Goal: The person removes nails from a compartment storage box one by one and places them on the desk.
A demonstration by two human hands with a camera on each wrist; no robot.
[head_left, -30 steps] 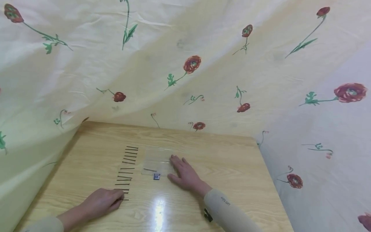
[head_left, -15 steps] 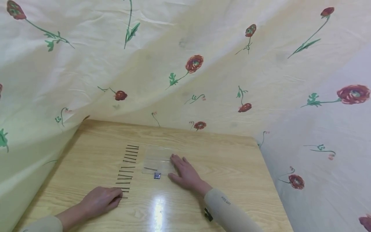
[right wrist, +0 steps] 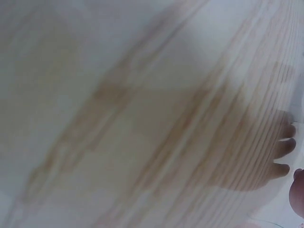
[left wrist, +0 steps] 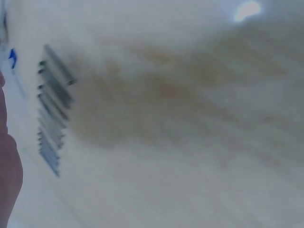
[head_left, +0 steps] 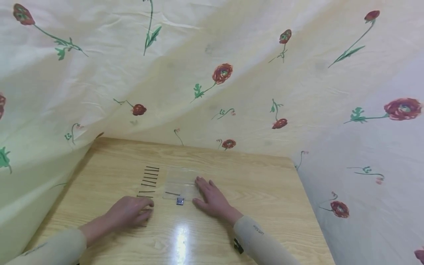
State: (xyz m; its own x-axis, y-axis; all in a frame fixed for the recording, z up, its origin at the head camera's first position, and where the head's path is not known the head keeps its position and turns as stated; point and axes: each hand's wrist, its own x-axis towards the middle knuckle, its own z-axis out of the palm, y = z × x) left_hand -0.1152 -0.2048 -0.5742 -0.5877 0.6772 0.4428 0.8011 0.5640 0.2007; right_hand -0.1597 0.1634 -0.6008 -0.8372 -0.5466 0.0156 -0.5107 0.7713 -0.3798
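Note:
Dark nails (head_left: pixel 150 178) lie crosswise in a long column on the wooden table, and several show blurred in the left wrist view (left wrist: pixel 54 85). My left hand (head_left: pixel 127 211) reaches over the near part of that column, fingers bent and slightly apart, hiding some nails. Right of the column lies a flat clear plastic bag (head_left: pixel 179 176) with a single nail (head_left: pixel 172 193) showing at its near left part. A small blue square (head_left: pixel 180 201) sits at the bag's near edge. My right hand (head_left: pixel 212 198) rests with spread fingers on the bag's right side.
The wooden table (head_left: pixel 258 191) ends at a cloth (head_left: pixel 165 92) printed with red flowers, hanging behind it and along both sides. Light glares off the tabletop (head_left: pixel 181 243) near the front. A small black object (head_left: pixel 237 246) shows beside the right sleeve.
My left hand has moved from the near end of the nail column away from me and to the right, over other nails. The right hand has stayed on the bag.

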